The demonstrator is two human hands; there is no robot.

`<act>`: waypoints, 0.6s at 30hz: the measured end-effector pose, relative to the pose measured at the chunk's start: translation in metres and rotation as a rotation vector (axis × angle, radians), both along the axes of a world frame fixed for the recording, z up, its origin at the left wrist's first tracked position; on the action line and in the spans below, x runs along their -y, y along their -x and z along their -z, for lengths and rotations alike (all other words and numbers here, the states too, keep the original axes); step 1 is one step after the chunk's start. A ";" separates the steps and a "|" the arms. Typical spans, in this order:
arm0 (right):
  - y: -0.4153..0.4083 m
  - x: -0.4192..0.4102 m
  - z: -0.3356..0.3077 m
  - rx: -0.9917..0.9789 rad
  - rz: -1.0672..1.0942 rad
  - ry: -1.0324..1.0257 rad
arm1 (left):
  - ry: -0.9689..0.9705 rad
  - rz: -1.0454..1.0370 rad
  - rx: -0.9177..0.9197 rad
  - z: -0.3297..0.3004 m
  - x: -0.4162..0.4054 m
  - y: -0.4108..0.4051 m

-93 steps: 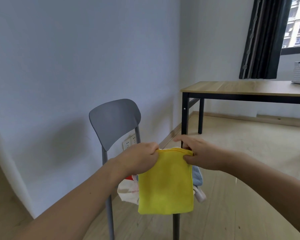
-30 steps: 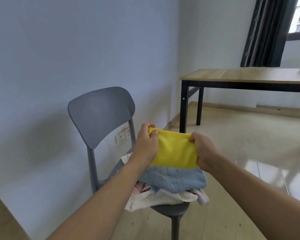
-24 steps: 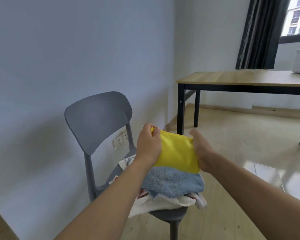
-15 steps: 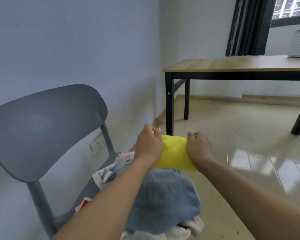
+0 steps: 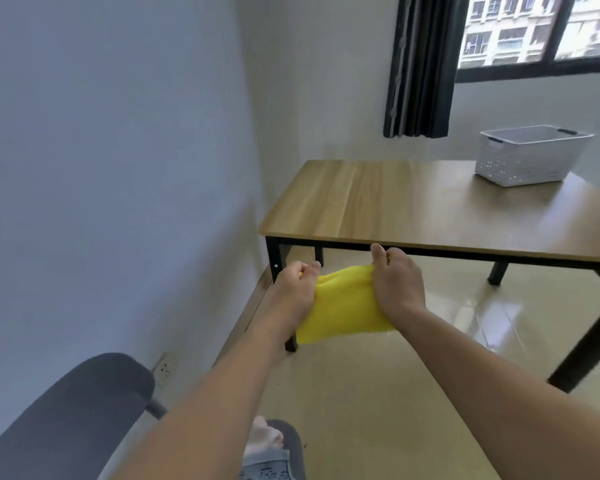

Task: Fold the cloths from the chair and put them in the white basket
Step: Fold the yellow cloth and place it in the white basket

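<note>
Between chair (image 5: 66,420) and table (image 5: 378,202), both hands, left (image 5: 297,292) and right (image 5: 397,285), pinch the folded yellow cloth (image 5: 343,308) at its sides, seemingly keeping the fold intact for the basket (image 5: 530,157) on the table.

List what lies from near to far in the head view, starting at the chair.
Grey plastic chair with cloths on its seat → folded yellow cloth held by both hands → wooden table with black legs → white perforated basket → dark curtain.

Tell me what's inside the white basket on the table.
Nothing can be made out inside the white basket: only its rim and perforated near walls show from this angle. Its floor is hidden, so flat cloths could lie unseen.
</note>
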State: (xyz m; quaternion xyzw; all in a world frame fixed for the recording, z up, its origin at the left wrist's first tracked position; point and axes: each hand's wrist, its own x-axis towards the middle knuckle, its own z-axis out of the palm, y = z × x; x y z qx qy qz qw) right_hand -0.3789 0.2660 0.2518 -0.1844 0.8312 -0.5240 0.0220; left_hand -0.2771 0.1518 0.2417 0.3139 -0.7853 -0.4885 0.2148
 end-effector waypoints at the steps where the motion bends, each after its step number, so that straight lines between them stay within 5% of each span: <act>1: 0.008 -0.010 -0.041 -0.009 -0.011 -0.013 | -0.040 0.058 0.011 -0.039 -0.007 0.006; 5: 0.026 -0.063 -0.177 -0.051 -0.028 -0.035 | -0.091 0.184 -0.004 -0.176 -0.048 0.022; 8: 0.022 -0.114 -0.231 -0.025 -0.010 -0.036 | 0.028 0.286 0.179 -0.238 -0.081 0.029; 11: 0.037 -0.150 -0.262 -0.029 -0.018 0.026 | 0.142 0.420 0.391 -0.270 -0.105 0.051; 18: 0.115 -0.180 -0.287 0.010 -0.108 0.080 | 0.248 0.347 0.356 -0.296 -0.150 0.135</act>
